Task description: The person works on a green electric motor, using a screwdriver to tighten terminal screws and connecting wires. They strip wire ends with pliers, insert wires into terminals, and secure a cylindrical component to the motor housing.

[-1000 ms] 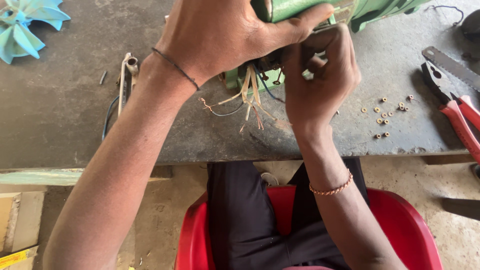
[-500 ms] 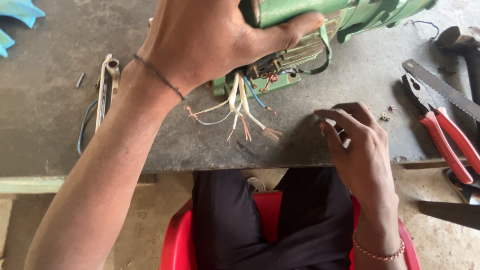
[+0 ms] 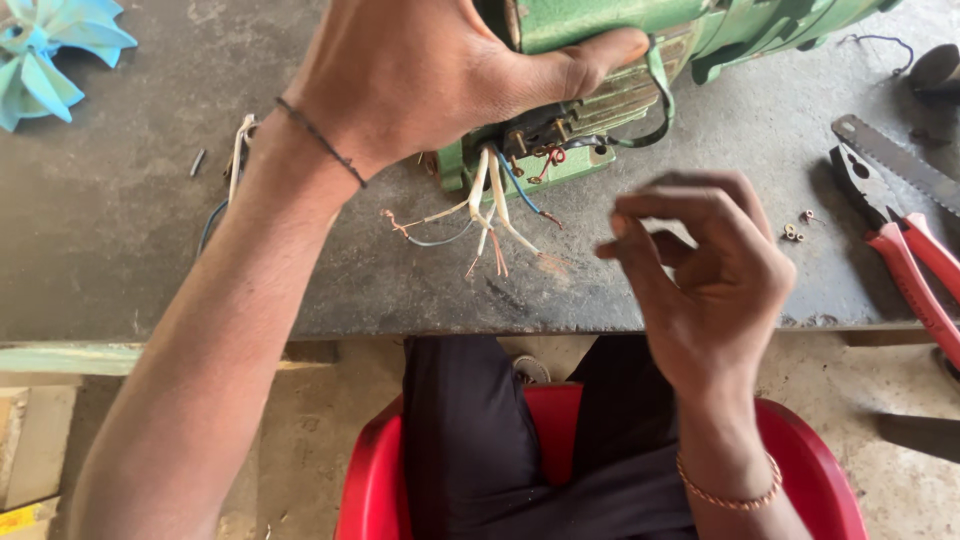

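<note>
— Two hands over what sort of surface?
— Grey slab of a workbench, scuffed and dusty, with a bare concrete floor below and a red plastic chair under the person's dark trousers

— Any packages or labels about?
— Only a yellow scrap at the bottom left corner, too cut off to tell what it is

— Where's the green motor housing?
— Top centre of the bench, running off the upper edge; its long axis slants from the near left up to the far right, and the open terminal end faces the person, loose white and blue wires spilling onto the slab

— And the grips?
— Left hand is clamped over the housing, thumb pressed along its side. Right hand hangs just off it, fingers curled, thumb and forefinger drawn together; whether they pinch something I cannot tell

— Else?
— Red-handled pliers and a saw blade at right, small nuts near them, a pale blue fan far left
</note>
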A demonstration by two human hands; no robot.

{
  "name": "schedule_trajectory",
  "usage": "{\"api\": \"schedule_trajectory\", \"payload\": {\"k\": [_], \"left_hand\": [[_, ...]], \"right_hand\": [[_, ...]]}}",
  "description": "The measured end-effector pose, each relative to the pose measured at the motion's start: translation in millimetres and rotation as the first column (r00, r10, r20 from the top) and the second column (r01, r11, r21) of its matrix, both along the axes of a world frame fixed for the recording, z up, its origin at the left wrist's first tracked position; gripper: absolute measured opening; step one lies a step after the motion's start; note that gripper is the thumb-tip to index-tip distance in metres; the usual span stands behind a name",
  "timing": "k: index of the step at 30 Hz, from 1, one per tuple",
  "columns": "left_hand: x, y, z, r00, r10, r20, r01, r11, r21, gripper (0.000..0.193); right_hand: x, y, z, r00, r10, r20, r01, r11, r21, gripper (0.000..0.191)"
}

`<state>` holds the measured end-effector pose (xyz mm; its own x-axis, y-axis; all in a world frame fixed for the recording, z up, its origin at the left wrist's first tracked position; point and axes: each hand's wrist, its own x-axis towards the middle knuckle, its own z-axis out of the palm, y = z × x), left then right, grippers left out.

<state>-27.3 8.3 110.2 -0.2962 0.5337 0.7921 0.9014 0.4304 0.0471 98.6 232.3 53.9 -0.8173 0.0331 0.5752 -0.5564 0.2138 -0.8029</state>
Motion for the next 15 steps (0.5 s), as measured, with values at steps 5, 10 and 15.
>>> {"api": "schedule_trajectory", "payload": {"k": [5, 10, 15], "left_hand": [[1, -3, 9, 0.972, 0.155, 0.178, -0.134, 0.983, -0.122, 0.051], [0, -5, 5, 0.998, 0.018, 0.062, -0.015, 0.999, -0.043, 0.041], [-1, -3, -4, 0.999, 0.019, 0.049, -0.019, 1.0, -0.002, 0.039]], "right_hand": [[-30, -19, 12, 0.997, -0.023, -0.079, 0.012, 0.991, -0.135, 0.015], [-43, -36, 7, 0.992, 0.072, -0.103, -0.086, 0.985, -0.147, 0.015], [-42, -46, -4, 0.977, 0.029, -0.213, -0.052, 0.993, -0.105, 0.015]]}}
